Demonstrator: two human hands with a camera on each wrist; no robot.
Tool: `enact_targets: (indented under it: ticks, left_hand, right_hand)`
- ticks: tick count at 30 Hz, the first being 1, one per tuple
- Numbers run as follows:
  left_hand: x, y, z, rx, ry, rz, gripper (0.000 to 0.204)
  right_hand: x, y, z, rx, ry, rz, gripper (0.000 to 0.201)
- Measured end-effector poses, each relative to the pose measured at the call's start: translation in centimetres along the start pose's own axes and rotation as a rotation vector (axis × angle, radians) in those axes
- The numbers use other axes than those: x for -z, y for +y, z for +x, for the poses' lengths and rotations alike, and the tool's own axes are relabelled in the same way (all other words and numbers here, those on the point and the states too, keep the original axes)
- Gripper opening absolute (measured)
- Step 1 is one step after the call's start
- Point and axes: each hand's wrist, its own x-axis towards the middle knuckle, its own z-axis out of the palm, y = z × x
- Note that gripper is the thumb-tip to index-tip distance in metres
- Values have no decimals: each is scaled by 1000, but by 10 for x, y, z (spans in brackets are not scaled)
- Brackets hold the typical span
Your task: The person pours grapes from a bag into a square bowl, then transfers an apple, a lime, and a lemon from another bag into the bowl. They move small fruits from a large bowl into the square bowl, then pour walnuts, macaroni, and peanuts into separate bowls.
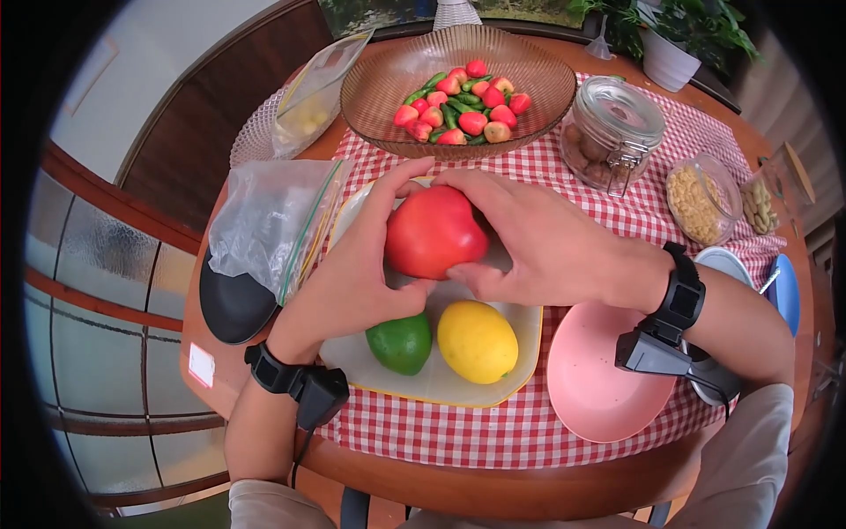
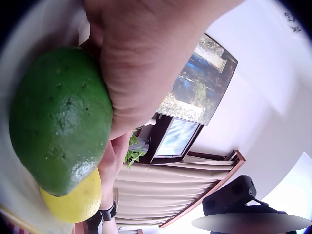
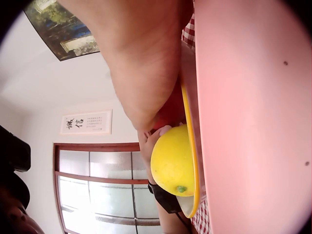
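Both hands grip a large red tomato from its two sides, over the back part of a white yellow-rimmed plate. The left hand curls round its left side, the right hand round its right, both thumbs at the near side. In front of them on the plate lie a green fruit and a yellow fruit, side by side. The left wrist view shows the green fruit close up beside the left hand. In the right wrist view the tomato is mostly hidden behind the right hand.
A pink plate stands at the right. Behind are a glass bowl of small red and green pieces, a clasped jar and a tub. A plastic bag and a black dish lie at the left.
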Motion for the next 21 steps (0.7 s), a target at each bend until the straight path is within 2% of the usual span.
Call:
enact_targets:
  ticks: [1,3,5,7,10,12,13,15,19,20,21]
  left_hand:
    - [-1,3,0,44,-2,-72,104]
    - [1,5,0,59,-19,-61,102]
    - [3,3,-1,75,-33,-48,101]
    - [5,-3,1,-24,-28,55,103]
    - [2,-2,1,-9,-3,29,99]
    - [2,-5,2,-53,-6,76,97]
    - [2,-6,2,-93,-9,121,94]
    - [1,-4,1,-71,-14,107,93]
    - [0,-7,-1,-72,-3,101,94]
    - [-1,-3,-1,-73,-2,100,94]
    - [-2,4,0,2,-33,-22,95]
  right_hand:
    - [4,-4,2,-2,2,0,71]
    - [16,-11,7,-176,-195,30,67]
    - [12,-4,7,-164,-162,50,65]
    - [8,2,6,-146,-126,62,64]
    - [8,2,5,-126,-110,131,57]
    - [6,-3,2,35,-80,61,79]
    - [7,-4,2,34,-80,62,79]
    - [6,-4,2,-15,-153,67,94]
    - [5,2,2,28,-106,-18,89]
    - [6,2,3,-24,-98,46,90]
    - [9,1,4,-76,-89,109,91]
